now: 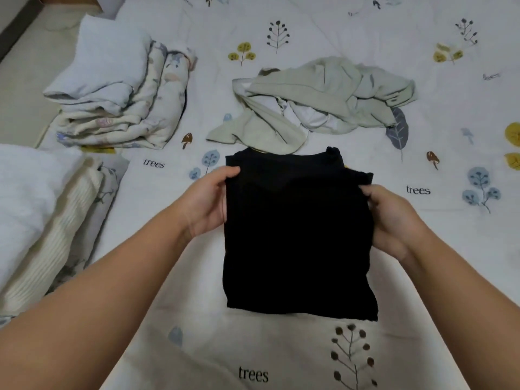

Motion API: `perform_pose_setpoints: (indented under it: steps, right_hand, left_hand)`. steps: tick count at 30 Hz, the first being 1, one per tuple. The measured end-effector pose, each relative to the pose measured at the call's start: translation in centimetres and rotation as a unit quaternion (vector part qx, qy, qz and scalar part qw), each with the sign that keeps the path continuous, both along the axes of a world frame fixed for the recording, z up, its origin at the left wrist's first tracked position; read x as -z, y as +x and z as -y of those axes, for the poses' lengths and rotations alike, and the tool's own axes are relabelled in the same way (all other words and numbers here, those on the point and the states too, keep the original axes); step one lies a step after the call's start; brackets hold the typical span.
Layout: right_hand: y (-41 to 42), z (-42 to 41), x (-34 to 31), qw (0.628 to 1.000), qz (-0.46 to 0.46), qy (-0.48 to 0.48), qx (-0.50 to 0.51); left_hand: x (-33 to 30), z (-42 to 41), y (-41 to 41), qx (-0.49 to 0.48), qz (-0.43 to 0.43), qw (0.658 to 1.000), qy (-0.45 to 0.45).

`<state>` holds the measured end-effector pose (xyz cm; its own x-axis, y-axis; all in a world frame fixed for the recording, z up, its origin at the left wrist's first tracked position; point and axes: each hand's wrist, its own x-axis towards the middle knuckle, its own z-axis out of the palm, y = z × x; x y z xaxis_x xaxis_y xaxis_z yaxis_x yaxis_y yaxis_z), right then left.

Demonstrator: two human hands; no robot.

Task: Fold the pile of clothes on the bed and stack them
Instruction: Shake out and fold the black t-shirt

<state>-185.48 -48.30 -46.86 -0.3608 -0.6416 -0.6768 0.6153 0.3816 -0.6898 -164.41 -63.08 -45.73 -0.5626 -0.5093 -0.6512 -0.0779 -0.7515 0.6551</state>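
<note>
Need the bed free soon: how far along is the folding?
Done: a folded stack sits at the far left of the bed. In hand: both the left hand and right hand hold the folded black garment. Left: the crumpled pale green clothes beyond it.

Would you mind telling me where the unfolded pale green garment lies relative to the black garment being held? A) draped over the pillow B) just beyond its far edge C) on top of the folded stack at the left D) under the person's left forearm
B: the crumpled green garment lies on the bedsheet just past the far edge of the black garment, which the left hand and right hand grip by its sides.
</note>
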Motion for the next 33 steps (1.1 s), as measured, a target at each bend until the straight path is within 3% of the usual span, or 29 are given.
perform_pose_setpoints:
  steps: [6,7,9,10,12,14,17,18,20,22,27,31,33]
  right_hand:
    - [-3.3,7.3,2.5,0.999,-0.028,0.028,0.037]
    - [-3.8,8.4,3.7,0.996,-0.072,0.040,0.031]
    - [-4.3,9.4,5.1,0.959,-0.264,0.095,-0.030]
    - [-4.3,9.6,5.8,0.917,-0.371,0.134,-0.063]
    - [-3.2,9.7,6.2,0.816,-0.542,0.180,-0.089]
    - [-1.0,9.3,6.2,0.744,-0.647,0.136,-0.094]
    - [1.3,8.3,8.5,0.632,-0.732,0.104,-0.230]
    - [1.5,7.9,9.5,0.601,-0.732,0.117,-0.298]
    - [1.1,7.5,10.9,0.582,-0.694,0.154,-0.396]
    - [0.1,7.2,12.2,0.587,-0.672,0.164,-0.421]
    - [-0.6,7.5,11.6,0.596,-0.646,0.156,-0.450]
    - [-0.6,6.0,9.3,0.616,-0.641,0.124,-0.440]
    - [-0.3,4.1,8.4,0.619,-0.656,0.094,-0.421]
  left_hand:
    - [2.0,5.6,-3.8,-0.074,0.050,0.996,0.014]
    - [3.1,6.5,-4.2,-0.079,0.095,0.992,-0.003]
    - [5.0,7.5,-4.7,-0.048,0.222,0.968,-0.106]
    - [5.9,8.0,-4.9,-0.027,0.296,0.936,-0.189]
    - [7.1,8.1,-5.2,-0.008,0.403,0.841,-0.361]
    - [7.7,6.9,-5.6,-0.004,0.425,0.742,-0.519]
    - [9.5,3.9,-5.8,0.128,0.364,0.598,-0.702]
    - [10.5,3.3,-5.4,0.206,0.358,0.556,-0.722]
    - [12.3,3.2,-4.4,0.346,0.364,0.505,-0.702]
    - [13.5,3.7,-3.7,0.410,0.369,0.509,-0.661]
    - [12.8,4.0,-4.3,0.451,0.389,0.498,-0.631]
    - [10.7,3.0,-3.5,0.416,0.373,0.530,-0.638]
    - [9.4,1.7,-2.6,0.404,0.335,0.524,-0.670]
